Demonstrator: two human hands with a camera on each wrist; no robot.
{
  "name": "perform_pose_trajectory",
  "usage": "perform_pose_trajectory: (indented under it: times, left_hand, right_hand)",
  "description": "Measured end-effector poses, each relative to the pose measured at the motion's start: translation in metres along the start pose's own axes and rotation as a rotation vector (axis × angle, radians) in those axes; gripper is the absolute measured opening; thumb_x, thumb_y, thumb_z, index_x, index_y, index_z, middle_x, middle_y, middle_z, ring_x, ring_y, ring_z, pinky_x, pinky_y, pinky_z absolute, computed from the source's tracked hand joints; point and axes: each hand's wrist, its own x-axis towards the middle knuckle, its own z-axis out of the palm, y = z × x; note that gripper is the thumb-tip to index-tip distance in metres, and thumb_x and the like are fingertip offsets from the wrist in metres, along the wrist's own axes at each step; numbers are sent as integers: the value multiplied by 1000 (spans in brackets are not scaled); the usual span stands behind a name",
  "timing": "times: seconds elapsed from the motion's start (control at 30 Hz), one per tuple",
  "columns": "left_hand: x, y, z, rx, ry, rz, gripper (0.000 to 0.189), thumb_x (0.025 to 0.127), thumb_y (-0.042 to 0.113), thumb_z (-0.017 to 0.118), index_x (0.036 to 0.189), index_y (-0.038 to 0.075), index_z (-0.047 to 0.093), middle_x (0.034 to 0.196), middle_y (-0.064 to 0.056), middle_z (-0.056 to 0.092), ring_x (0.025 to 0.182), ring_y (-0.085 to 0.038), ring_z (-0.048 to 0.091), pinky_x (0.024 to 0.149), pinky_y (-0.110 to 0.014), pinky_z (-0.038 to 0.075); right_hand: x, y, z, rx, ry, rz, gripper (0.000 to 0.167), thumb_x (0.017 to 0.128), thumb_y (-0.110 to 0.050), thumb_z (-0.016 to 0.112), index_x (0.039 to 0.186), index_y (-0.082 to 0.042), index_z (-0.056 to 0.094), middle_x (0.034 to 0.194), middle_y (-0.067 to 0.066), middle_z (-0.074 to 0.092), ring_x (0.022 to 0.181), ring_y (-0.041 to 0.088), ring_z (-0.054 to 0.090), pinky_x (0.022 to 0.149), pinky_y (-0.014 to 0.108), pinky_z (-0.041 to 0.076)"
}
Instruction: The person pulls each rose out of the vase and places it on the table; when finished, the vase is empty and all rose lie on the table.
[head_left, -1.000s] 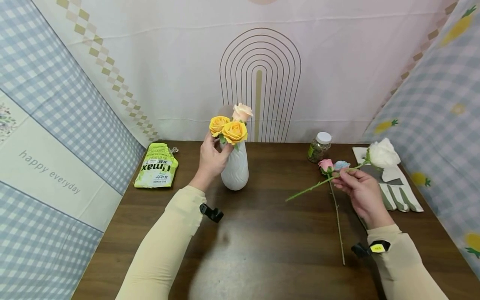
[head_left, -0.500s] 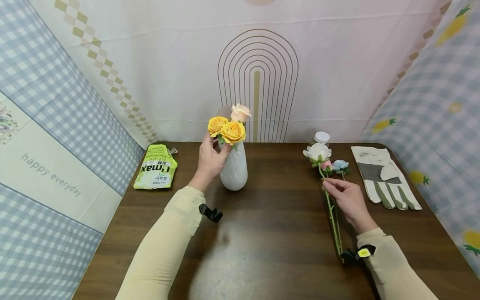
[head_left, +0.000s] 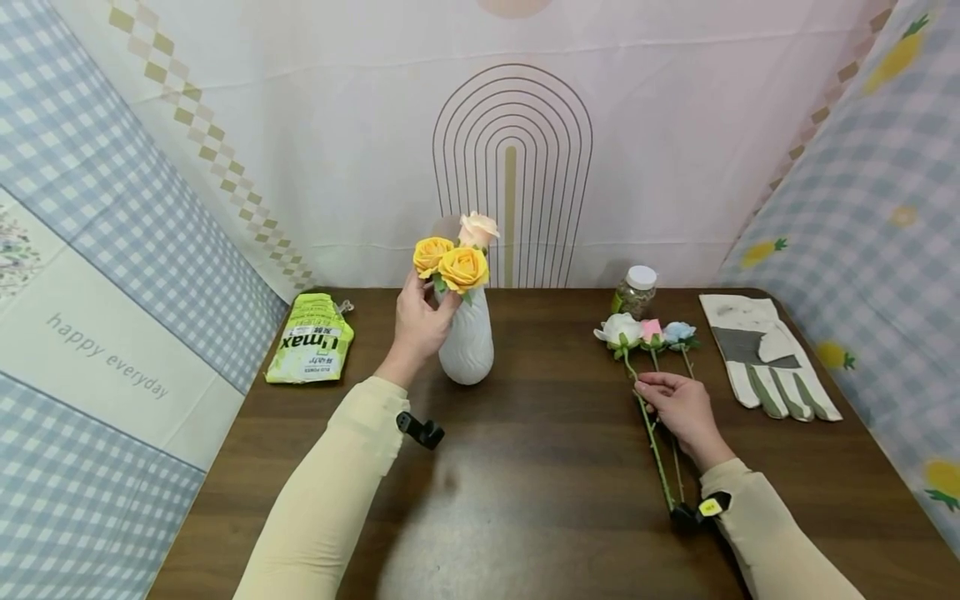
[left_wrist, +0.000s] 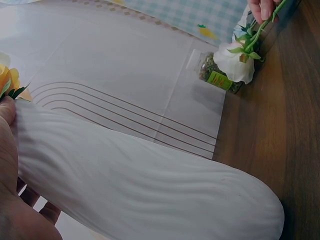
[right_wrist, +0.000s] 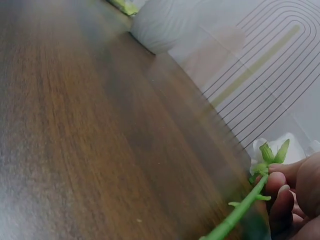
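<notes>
My left hand (head_left: 423, 321) grips the neck of a white ribbed vase (head_left: 468, 346), thumb in front and fingers round the far side. Two yellow roses (head_left: 462, 268) and a peach rose (head_left: 478, 228) stand in its mouth. In the left wrist view the vase (left_wrist: 150, 175) fills the lower part. My right hand (head_left: 681, 412) pinches the green stem of a white rose (head_left: 621, 331) between thumb and fingers, just below the bloom. This rose lies alongside a pink rose (head_left: 651, 332) and a blue rose (head_left: 679, 333), blooms in a row.
Behind the roses stands a small jar with a white lid (head_left: 636, 292). A white and grey glove (head_left: 768, 354) lies at the right. A green and white bag (head_left: 310, 340) lies at the back left of the wooden table (head_left: 525, 500). Fabric walls surround the table.
My right hand has swung the white rose from over the glove, turned it bloom-away, and lowered it left of the pink rose. My left hand has stayed on the vase.
</notes>
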Motion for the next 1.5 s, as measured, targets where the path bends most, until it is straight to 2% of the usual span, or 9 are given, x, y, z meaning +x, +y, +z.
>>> perform_pose_trajectory:
  times: [0.2, 0.47, 0.83, 1.13, 1.5]
  left_hand:
    - [0, 0, 0, -4, 6, -1, 50, 89, 4, 64, 134, -4, 45, 130, -21, 50, 122, -29, 49, 102, -44, 40]
    - [0, 1, 0, -7, 7, 9, 50, 88, 2, 63, 134, -6, 45, 129, -23, 50, 122, -32, 49, 102, -48, 39]
    - [0, -2, 2, -6, 13, 31, 48, 88, 2, 63, 133, -7, 46, 128, -23, 51, 120, -31, 49, 100, -48, 40]
    - [0, -3, 3, -13, 19, 46, 48, 88, 0, 63, 132, -7, 46, 127, -25, 50, 120, -34, 49, 99, -54, 40]
    - [0, -4, 3, -19, 22, 35, 48, 87, -1, 61, 133, -7, 46, 128, -25, 49, 120, -33, 48, 98, -51, 40]
  right_hand:
    - [0, -2, 3, -35, 6, 21, 32, 92, -20, 67, 113, 4, 66, 90, 15, 71, 58, 10, 62, 51, 25, 52]
    - [1, -2, 4, -94, 2, 65, 29, 92, -22, 67, 110, 1, 67, 88, 14, 72, 55, 12, 62, 49, 26, 52]
    - [0, 1, 4, -33, 4, 84, 31, 92, -23, 67, 110, 2, 66, 81, 8, 71, 54, 10, 60, 48, 26, 52]
    - [1, 6, 5, -13, 6, 46, 30, 91, -20, 68, 110, 3, 68, 78, 8, 68, 54, 9, 60, 48, 25, 51]
    - [0, 8, 4, -34, -11, 0, 27, 92, -17, 67, 111, 2, 68, 78, 12, 68, 54, 10, 60, 48, 27, 52]
